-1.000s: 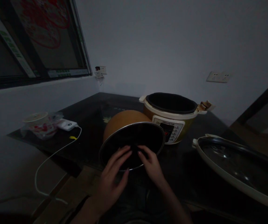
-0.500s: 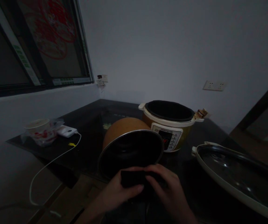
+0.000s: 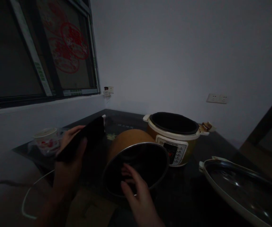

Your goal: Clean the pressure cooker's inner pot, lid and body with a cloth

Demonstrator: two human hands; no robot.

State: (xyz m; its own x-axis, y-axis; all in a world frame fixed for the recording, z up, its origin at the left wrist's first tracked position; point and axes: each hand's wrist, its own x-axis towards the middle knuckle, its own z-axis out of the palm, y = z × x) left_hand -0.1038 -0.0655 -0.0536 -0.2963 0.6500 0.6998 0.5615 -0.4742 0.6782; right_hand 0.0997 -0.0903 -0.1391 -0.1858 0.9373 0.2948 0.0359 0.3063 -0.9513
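Here, one pot (image 3: 140, 154) (one black object (image 3: 93, 130))

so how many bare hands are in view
2: the left hand grips a flat black object; the right hand is in front of the tipped, round orange-brown pot.

I can read no word with certainty. At upper left, a red round decal (image 3: 74, 40) on the window (image 3: 79, 80) bears a character, possibly 福 in this dim view. Green lettering (image 3: 39, 72) on the frame strip, print on the cooker's control panel (image 3: 172, 151) right of centre, and pale tabletop characters (image 3: 126, 125) defeat me.
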